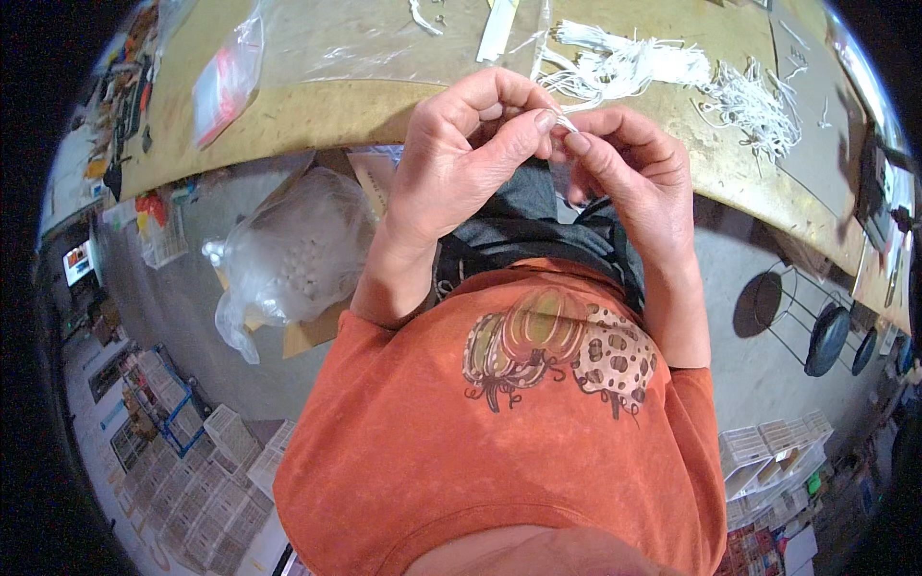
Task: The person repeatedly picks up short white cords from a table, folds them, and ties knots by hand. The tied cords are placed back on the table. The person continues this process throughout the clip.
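My left hand and my right hand meet just in front of the table edge. A short piece of white cord is pinched between thumb and fingers of both hands; its ends are hidden by the fingers. Beyond my right hand, a bundle of white cords lies on the table, with a looser, tangled pile of white cords to its right. A white flat strip and a short white cord piece lie farther back.
Clear plastic sheeting covers part of the worktable. A bag of red-edged plastic bags lies left. Below stands a cardboard box with a clear bag of small white pieces. Tools line the left end.
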Motion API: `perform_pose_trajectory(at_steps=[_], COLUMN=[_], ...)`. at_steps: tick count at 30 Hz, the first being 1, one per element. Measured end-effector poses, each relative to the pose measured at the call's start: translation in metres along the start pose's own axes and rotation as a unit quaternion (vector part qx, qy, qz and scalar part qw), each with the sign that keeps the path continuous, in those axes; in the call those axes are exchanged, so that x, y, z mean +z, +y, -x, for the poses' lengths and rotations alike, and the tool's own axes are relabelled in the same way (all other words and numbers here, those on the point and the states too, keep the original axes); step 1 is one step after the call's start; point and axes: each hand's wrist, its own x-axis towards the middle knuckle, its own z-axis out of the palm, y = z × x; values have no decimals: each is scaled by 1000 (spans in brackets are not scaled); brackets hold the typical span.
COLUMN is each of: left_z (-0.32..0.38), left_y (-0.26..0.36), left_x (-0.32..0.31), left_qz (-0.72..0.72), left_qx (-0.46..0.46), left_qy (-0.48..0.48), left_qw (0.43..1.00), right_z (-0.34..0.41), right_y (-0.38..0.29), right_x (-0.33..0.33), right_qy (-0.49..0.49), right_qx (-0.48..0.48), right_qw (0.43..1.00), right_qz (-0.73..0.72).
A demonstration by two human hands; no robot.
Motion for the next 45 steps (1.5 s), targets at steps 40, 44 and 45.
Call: perform_pose_trajectory(at_steps=[40,44,45], left_z=[-7,-23,-29], left_y=[-28,-34,-31], left_x=[6,-9,-13], left_qz=[-95,-322,-412], left_qx=[-12,62,122], left_qy=[-14,120,152], left_qw=[995,937,890], right_z=[10,12,14], right_y=[8,1,1], right_x=[-26,-54,-56], right_qy=[195,271,257], right_qx=[-88,-155,-133], right_qw=[977,950,957], right_qz=[18,-15,4])
